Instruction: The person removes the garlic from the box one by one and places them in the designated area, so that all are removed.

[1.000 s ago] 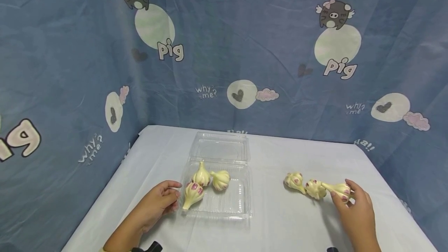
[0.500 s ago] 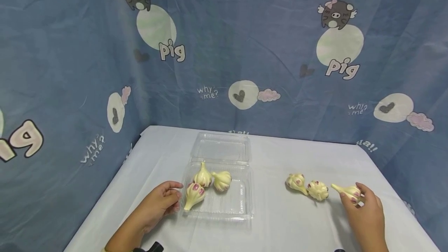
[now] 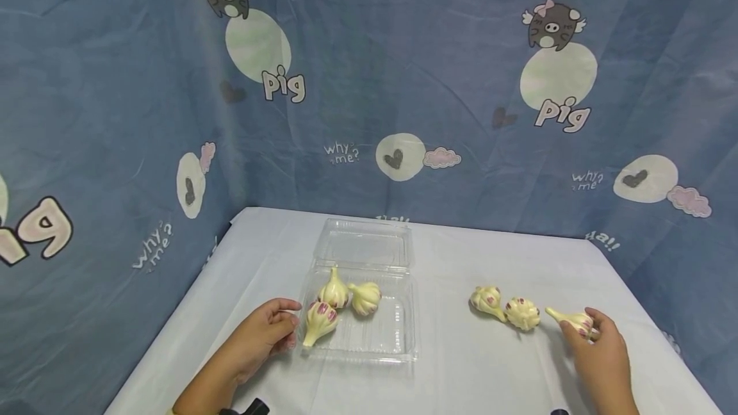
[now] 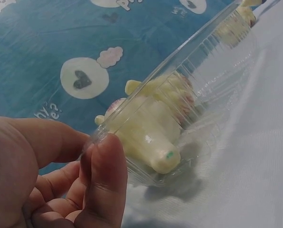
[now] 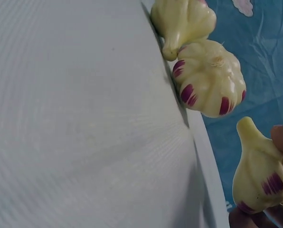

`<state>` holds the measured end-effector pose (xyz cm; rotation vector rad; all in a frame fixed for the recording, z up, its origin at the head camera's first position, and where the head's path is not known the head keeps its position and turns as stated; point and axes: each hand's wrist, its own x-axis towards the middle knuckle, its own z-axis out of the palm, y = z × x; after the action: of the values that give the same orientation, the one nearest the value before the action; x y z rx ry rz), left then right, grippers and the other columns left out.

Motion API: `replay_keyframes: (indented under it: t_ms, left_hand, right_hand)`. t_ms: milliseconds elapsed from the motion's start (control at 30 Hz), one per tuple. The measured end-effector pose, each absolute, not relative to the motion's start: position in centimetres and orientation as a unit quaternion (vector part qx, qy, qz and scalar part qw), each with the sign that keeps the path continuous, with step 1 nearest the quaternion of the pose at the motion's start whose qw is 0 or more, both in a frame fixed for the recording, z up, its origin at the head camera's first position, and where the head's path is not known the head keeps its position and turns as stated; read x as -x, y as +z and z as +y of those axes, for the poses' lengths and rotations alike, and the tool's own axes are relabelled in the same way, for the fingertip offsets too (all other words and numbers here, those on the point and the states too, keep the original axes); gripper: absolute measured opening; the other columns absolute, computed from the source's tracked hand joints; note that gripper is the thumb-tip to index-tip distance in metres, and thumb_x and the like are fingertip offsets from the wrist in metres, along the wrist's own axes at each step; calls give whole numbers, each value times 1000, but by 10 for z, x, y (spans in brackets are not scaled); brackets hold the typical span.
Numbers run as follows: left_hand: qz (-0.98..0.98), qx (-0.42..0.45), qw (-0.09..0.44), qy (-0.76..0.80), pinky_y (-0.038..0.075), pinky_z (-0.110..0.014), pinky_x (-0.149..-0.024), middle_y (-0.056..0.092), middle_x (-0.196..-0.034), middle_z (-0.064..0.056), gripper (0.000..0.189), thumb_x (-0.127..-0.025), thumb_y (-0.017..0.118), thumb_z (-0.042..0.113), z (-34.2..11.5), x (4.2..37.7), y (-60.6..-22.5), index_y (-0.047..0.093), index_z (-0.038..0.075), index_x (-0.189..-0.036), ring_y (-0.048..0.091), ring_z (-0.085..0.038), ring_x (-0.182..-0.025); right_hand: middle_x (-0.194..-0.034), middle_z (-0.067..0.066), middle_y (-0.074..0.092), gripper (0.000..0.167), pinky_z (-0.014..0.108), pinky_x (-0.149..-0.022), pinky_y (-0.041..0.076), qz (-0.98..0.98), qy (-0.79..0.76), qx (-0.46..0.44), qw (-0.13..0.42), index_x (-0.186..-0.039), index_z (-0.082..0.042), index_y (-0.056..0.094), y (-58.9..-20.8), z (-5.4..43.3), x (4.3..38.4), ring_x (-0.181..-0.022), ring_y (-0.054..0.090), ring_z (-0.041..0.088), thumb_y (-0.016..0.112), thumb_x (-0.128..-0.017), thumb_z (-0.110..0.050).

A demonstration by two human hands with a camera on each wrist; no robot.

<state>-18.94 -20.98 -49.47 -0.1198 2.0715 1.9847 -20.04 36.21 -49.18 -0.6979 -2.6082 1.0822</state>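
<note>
My left hand (image 3: 258, 339) pinches the left rim of a clear plastic clamshell box (image 4: 212, 90) between thumb and forefinger. Inside the box, on its left side, lie three cream garlic bulbs with purple marks: one stem-up (image 3: 333, 291), one beside it (image 3: 366, 298) and one near the front (image 3: 320, 320). At the right, my right hand (image 3: 604, 357) holds another garlic bulb (image 5: 260, 173) by its round body, its stem pointing left. Two more bulbs, one at the left (image 3: 487, 300) and one next to it (image 3: 522, 314), lie close together on the table.
The box's lid (image 3: 363, 243) is folded back flat behind it. White cloth covers the table (image 3: 450, 364). A blue curtain (image 3: 346, 82) with pig prints hangs behind the table and along its left side.
My right hand has moved right with its garlic bulb, away from the two loose bulbs, then dipped slightly. My left hand stays at the box rim.
</note>
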Motion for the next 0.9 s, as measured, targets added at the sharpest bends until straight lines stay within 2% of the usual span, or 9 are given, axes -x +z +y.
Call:
replay_keyframes:
  t_ms: [100,300,633,900]
  left_hand:
    - [716,44,134,684,55,-27,-65,63,-102,-10,42,-104,58,8,-210,190,-494,45,-7,-141,60,-16,-76]
    - [712,39,140,686,55,-27,-66,63,-101,-9,42,-105,57,7,-210,189,-494,44,-7,-142,60,-15,-75]
    - [713,45,138,686,54,-26,-64,64,-101,-10,41,-104,57,6,-208,190,-493,45,-7,-141,60,-15,-74]
    - [713,36,140,686,54,-27,-64,64,-103,-10,44,-103,58,8,-210,189,-495,44,-7,-142,60,-15,-75]
  right_hand:
    - [-150,40,41,77,70,-110,32,-890,377,235,104,-157,7,33,-493,364,202,-137,40,58,64,-103,-38]
    - [-148,42,40,79,71,-108,35,-898,364,229,91,-157,8,30,-497,368,205,-136,41,59,66,-103,-38]
    - [-151,44,35,79,74,-113,28,-909,347,218,72,-157,8,30,-499,374,210,-141,32,62,67,-102,-35]
    - [-151,46,33,78,65,-106,46,-909,358,207,50,-159,9,25,-500,375,217,-138,41,61,64,-105,-32]
